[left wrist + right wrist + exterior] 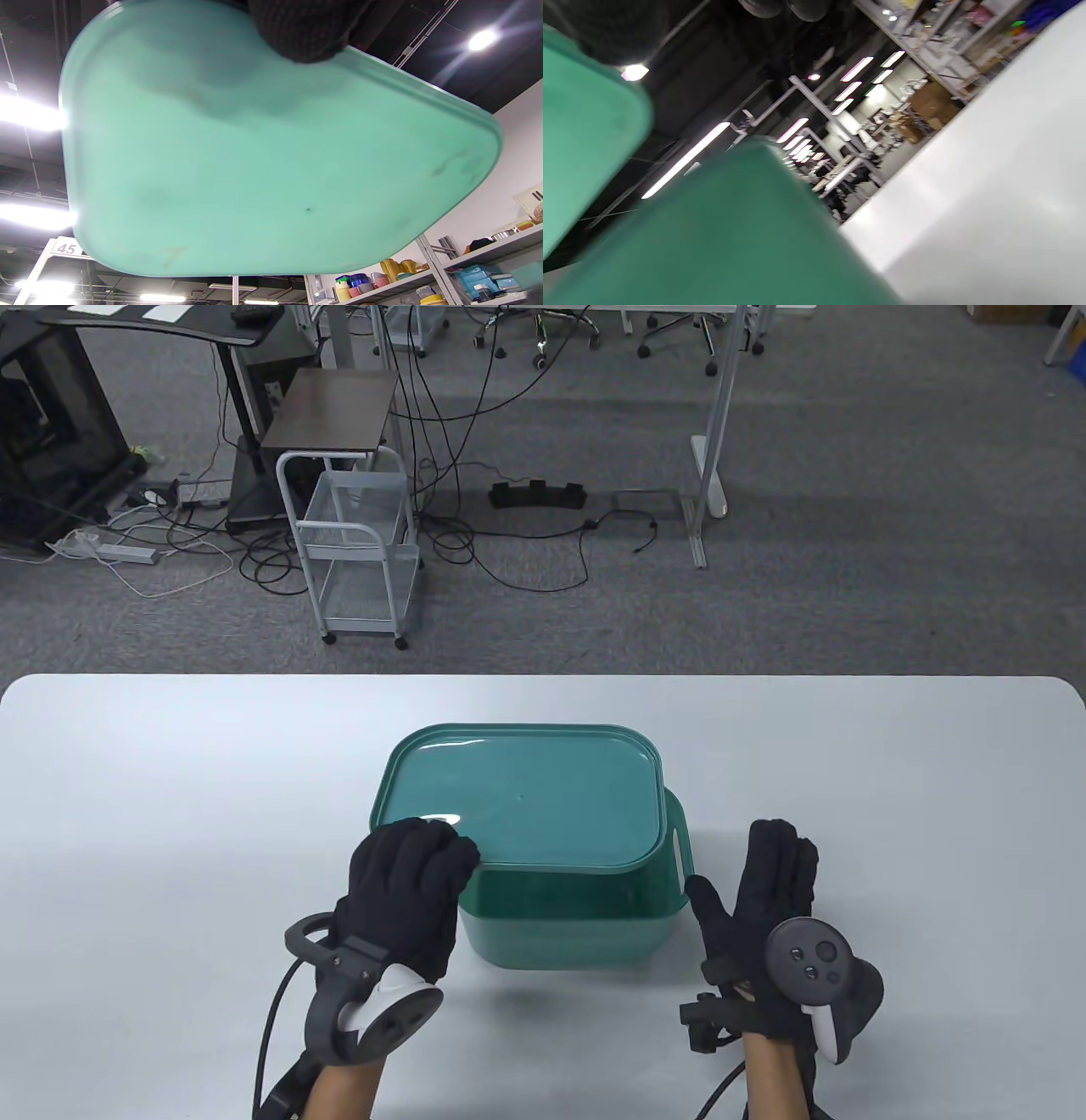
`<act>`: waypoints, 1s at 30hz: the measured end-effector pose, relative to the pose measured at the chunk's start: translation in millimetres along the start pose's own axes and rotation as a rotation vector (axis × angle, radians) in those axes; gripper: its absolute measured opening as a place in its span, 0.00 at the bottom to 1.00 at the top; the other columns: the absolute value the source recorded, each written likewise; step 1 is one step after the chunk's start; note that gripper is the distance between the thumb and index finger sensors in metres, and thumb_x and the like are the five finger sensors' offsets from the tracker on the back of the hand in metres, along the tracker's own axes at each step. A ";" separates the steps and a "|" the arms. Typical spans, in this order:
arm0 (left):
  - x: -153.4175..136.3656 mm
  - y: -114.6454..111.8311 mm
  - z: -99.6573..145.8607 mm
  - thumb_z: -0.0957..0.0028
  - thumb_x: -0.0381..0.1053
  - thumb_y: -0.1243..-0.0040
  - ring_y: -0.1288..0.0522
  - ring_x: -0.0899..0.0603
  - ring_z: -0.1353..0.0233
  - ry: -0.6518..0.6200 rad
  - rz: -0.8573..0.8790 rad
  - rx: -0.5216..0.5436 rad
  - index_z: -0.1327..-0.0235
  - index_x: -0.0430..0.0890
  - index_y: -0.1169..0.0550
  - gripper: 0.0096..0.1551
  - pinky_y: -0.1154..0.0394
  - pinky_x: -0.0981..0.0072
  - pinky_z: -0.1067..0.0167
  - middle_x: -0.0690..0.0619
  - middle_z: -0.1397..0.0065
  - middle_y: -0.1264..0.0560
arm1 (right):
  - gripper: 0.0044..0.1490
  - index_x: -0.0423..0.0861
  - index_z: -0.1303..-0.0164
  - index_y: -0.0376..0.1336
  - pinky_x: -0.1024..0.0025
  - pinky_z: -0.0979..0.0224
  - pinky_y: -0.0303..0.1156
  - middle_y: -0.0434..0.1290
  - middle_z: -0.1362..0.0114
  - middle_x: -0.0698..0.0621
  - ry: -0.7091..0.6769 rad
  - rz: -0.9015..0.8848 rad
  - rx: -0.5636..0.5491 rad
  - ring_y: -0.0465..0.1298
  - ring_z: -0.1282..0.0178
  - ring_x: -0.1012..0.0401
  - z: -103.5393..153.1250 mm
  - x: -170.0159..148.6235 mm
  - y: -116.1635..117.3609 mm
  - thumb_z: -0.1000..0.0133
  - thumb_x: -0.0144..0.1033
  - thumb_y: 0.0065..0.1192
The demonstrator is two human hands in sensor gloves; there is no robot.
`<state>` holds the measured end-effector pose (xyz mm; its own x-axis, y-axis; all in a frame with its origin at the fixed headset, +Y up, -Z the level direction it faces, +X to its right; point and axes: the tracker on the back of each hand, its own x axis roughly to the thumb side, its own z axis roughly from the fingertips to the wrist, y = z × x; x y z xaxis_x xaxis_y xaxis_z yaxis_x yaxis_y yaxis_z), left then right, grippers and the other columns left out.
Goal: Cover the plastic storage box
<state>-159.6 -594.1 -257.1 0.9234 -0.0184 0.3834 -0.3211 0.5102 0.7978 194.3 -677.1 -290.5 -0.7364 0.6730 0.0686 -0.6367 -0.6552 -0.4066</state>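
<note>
Left hand (pixel 413 891) grips the green lid (pixel 522 802) by its near-left corner over the storage box (pixel 585 920) on the desk (pixel 170 780).
Right hand (pixel 768 933) rests open alongside; lid looks light, stiff, smooth—best held at its rim.

1. L hand (pixel 413 891): fingers curled over near-left corner of lid (pixel 522 793), gripping its edge; tracker on back of hand.
2. L wrist view: one gloved fingertip (pixel 303 29) pressed on lid underside.
3. R hand (pixel 768 933): flat, fingers extended fwd, thumb splayed left, holding nothing, just right of box (pixel 577 920).
</note>
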 end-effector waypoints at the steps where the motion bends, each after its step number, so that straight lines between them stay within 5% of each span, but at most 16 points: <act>1: 0.1 0.1 0.0 0.54 0.46 0.44 0.25 0.44 0.32 0.000 0.000 -0.001 0.42 0.61 0.28 0.25 0.30 0.52 0.24 0.55 0.32 0.26 | 0.61 0.51 0.13 0.36 0.44 0.14 0.41 0.37 0.06 0.47 -0.023 0.006 -0.003 0.35 0.09 0.45 -1.8 7.0 -1.2 0.48 0.67 0.57; 10: 9.1 7.8 -2.3 0.54 0.47 0.44 0.24 0.44 0.32 -0.027 0.045 0.017 0.42 0.61 0.28 0.25 0.30 0.52 0.24 0.56 0.32 0.26 | 0.57 0.59 0.15 0.39 0.46 0.13 0.49 0.43 0.07 0.51 -0.201 -0.030 -0.037 0.45 0.08 0.47 -26.4 66.3 -6.2 0.48 0.50 0.68; 15: 6.8 15.4 -4.4 0.49 0.50 0.44 0.25 0.44 0.26 0.006 0.091 0.026 0.37 0.63 0.28 0.25 0.31 0.52 0.22 0.58 0.27 0.27 | 0.32 0.58 0.30 0.64 0.48 0.17 0.59 0.62 0.12 0.50 -0.193 -0.268 -0.086 0.58 0.11 0.48 -33.9 70.5 -14.1 0.48 0.36 0.67; 16: 3.5 15.9 -4.2 0.46 0.52 0.44 0.30 0.43 0.19 0.035 0.121 0.006 0.32 0.66 0.29 0.26 0.35 0.49 0.18 0.58 0.20 0.31 | 0.29 0.59 0.36 0.65 0.49 0.17 0.60 0.64 0.13 0.50 -0.197 -0.293 -0.078 0.59 0.12 0.48 -34.2 69.1 -17.0 0.50 0.35 0.65; 18: -1.9 15.3 -3.5 0.47 0.66 0.43 0.51 0.37 0.07 0.072 0.159 -0.057 0.16 0.72 0.47 0.45 0.49 0.42 0.13 0.60 0.05 0.52 | 0.28 0.59 0.39 0.65 0.48 0.18 0.62 0.69 0.17 0.50 -0.196 -0.349 -0.068 0.63 0.13 0.47 -35.3 67.6 -21.3 0.51 0.35 0.62; 21: -8.8 14.3 -2.1 0.50 0.75 0.44 0.61 0.36 0.06 0.108 0.216 -0.073 0.14 0.71 0.57 0.55 0.56 0.40 0.12 0.59 0.04 0.60 | 0.28 0.55 0.39 0.65 0.45 0.23 0.67 0.77 0.35 0.50 -0.111 -0.455 -0.036 0.75 0.24 0.45 -40.6 64.3 -34.3 0.52 0.36 0.58; 26: -13.1 12.2 -1.0 0.50 0.77 0.46 0.60 0.36 0.06 0.118 0.205 -0.078 0.13 0.71 0.57 0.55 0.55 0.39 0.12 0.59 0.03 0.59 | 0.34 0.50 0.31 0.61 0.50 0.47 0.81 0.77 0.41 0.49 0.043 -0.596 0.023 0.84 0.48 0.51 -50.7 61.1 -53.2 0.50 0.39 0.55; 30: -13.7 10.7 -0.7 0.49 0.77 0.47 0.59 0.36 0.05 0.123 0.212 -0.086 0.13 0.72 0.56 0.54 0.55 0.39 0.12 0.59 0.03 0.58 | 0.38 0.45 0.25 0.58 0.56 0.55 0.83 0.77 0.44 0.50 0.172 -0.618 0.099 0.85 0.58 0.55 -56.5 61.5 -58.3 0.48 0.41 0.54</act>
<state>-175.5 -587.9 -254.1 0.8577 0.1983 0.4743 -0.4958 0.5630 0.6612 199.0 -578.1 -314.1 -0.1858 0.9761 0.1127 -0.9554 -0.1526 -0.2528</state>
